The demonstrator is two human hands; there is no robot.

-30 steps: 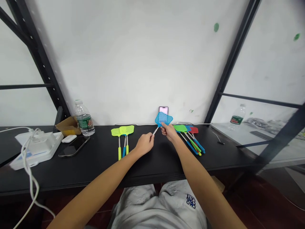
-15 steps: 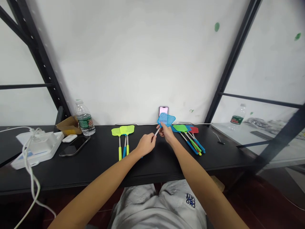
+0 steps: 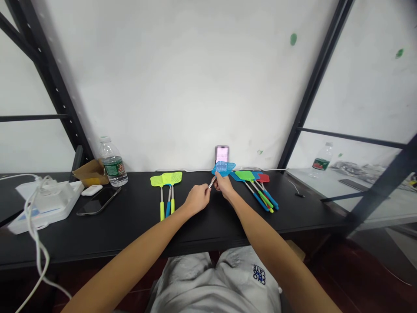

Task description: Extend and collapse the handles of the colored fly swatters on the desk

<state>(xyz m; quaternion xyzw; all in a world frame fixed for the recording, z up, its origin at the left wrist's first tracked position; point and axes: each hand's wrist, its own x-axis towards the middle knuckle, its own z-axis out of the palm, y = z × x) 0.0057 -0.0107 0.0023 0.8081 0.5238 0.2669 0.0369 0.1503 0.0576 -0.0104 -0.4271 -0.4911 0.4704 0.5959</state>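
Above the middle of the black table I hold a blue fly swatter (image 3: pixel 227 167) with its mesh head up. My left hand (image 3: pixel 197 198) is closed around its lower part, and the handle is hidden by that hand. My right hand (image 3: pixel 223 184) pinches the metal shaft just under the head. I cannot tell whether the blue mesh is one head or two overlapping. To the left lie yellow-green fly swatters (image 3: pixel 172 177), with a blue handle (image 3: pixel 168 208) between them. On the right is a fanned pile of swatters with green (image 3: pixel 244 175), blue and red (image 3: pixel 264 178) heads.
A lit phone (image 3: pixel 222 153) leans on the wall behind the blue head. At left stand a water bottle (image 3: pixel 113 165), an open cardboard box (image 3: pixel 89 174), a dark phone (image 3: pixel 98 201), a white case (image 3: pixel 91 190) and a power strip (image 3: pixel 58 208) with cables. Black metal posts (image 3: pixel 312 87) flank the table.
The blue mesh head has tilted flatter and come slightly lower, showing more of the lit phone. Both hands keep their grip. The whole view has shifted a little.
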